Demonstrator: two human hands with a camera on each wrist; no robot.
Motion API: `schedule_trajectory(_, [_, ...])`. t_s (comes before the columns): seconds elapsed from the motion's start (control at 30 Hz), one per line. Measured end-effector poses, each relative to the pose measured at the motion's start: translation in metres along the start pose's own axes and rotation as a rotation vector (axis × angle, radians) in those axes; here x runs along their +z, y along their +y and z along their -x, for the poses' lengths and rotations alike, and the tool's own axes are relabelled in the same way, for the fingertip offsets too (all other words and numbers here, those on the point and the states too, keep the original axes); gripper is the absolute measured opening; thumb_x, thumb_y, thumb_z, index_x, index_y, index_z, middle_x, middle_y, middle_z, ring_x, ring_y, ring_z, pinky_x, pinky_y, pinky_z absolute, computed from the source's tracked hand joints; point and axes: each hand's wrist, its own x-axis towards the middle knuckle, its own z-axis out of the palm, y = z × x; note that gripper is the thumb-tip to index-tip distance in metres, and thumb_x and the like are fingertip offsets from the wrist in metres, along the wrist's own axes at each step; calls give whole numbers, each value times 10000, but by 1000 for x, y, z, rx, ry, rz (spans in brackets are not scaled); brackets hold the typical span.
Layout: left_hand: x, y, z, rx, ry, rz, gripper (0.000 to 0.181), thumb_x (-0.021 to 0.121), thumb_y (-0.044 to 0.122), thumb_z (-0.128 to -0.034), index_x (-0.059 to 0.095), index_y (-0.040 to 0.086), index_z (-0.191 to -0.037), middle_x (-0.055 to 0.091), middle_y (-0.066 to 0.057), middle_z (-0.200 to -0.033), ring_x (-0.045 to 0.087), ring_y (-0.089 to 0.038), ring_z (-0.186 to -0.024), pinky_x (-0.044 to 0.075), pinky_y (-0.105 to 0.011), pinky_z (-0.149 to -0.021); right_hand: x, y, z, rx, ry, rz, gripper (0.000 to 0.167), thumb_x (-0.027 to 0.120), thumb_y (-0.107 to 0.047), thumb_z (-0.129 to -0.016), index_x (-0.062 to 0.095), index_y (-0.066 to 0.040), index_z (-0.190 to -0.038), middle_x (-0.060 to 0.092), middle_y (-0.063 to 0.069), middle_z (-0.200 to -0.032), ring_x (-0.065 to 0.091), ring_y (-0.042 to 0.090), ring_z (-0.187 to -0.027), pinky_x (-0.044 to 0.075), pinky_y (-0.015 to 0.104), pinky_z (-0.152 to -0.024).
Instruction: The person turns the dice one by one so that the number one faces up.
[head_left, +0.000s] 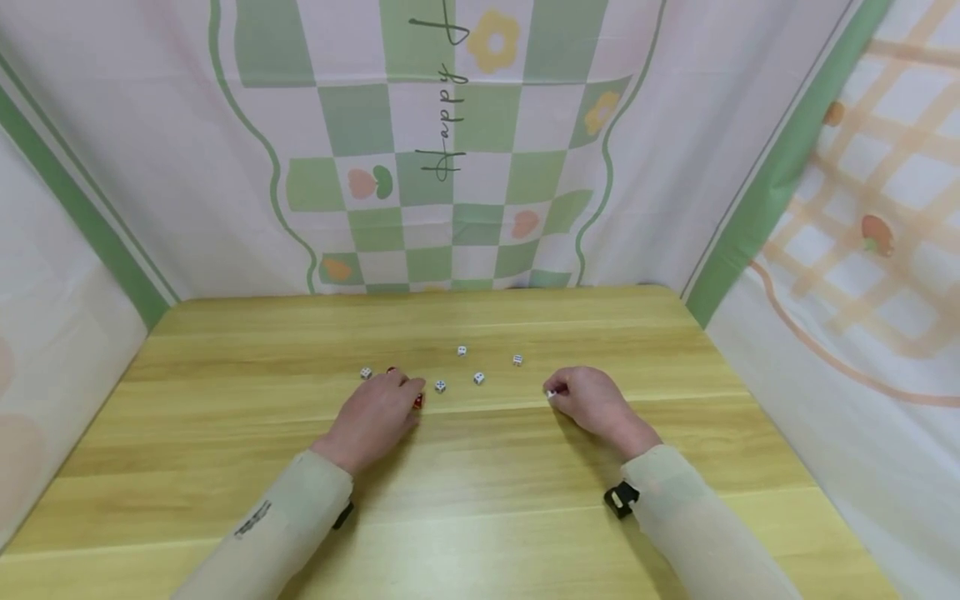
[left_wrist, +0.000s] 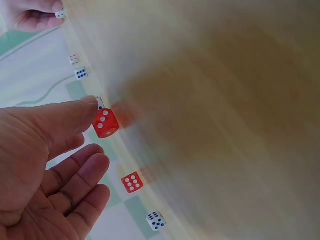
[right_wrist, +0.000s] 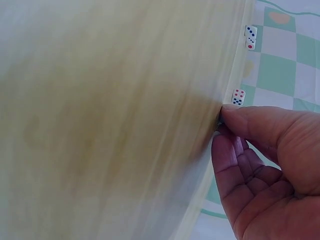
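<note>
My left hand (head_left: 375,417) is at the left of the group of dice, its fingers loosely bent. The thumb tip of this hand (left_wrist: 55,150) touches or nearly touches a red die (left_wrist: 105,123) that rests on the table, with a gap between the die and the visible fingertips. Beyond those fingers stands a second red die (left_wrist: 132,182), mostly covered by the hand in the head view. On the right, my right hand (head_left: 592,402) pinches a white die (head_left: 551,393) between thumb and fingertips at the tabletop. In the right wrist view, this hand (right_wrist: 265,165) almost hides it.
Several white dice lie spread between and beyond the hands: one at far left (head_left: 366,373), others at centre (head_left: 440,387), at back (head_left: 462,351) and nearer my right hand (head_left: 517,360). The wooden table (head_left: 480,517) is bordered by patterned curtains (head_left: 480,142) at the back and sides.
</note>
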Motion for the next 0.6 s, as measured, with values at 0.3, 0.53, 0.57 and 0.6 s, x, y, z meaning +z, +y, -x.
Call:
schedule_trajectory(0.3, [5, -1, -5, 9, 6, 16, 157, 809, 131, -916, 739, 57, -1036, 710, -79, -935, 652, -222, -867, 573, -373, -789, 0, -1, -2, 9, -4, 0, 123, 722, -77, -952, 779, -53, -1058, 777, 95, -1049, 720, 263, -1001, 570, 483, -932])
schedule_trajectory(0.53, [8, 1, -5, -3, -16, 11, 99, 793, 140, -932, 738, 65, -968, 696, -66, -886, 628, -188, -802, 565, -340, -732, 1, 0, -1, 5, 2, 4, 109, 724, -73, -945, 776, -56, -1039, 776, 96, -1047, 720, 267, -999, 570, 485, -932])
schedule_trajectory(0.57, [8, 1, -6, -5, -16, 10, 95, 792, 140, -933, 735, 69, -960, 695, -66, -884, 629, -185, -800, 566, -336, -727, 1, 0, -1, 3, 2, 6, 106, 722, -73, -947, 775, -56, -1037, 776, 96, -1046, 719, 268, -997, 569, 487, -931])
schedule_trajectory(0.6, [9, 1, -6, -5, -17, 9, 94, 791, 140, -933, 731, 70, -954, 691, -65, -879, 627, -183, -794, 566, -333, -720, 0, 0, -1, 0, 3, 8, 104, 722, -73, -947, 775, -57, -1035, 776, 96, -1046, 719, 269, -997, 569, 489, -931])
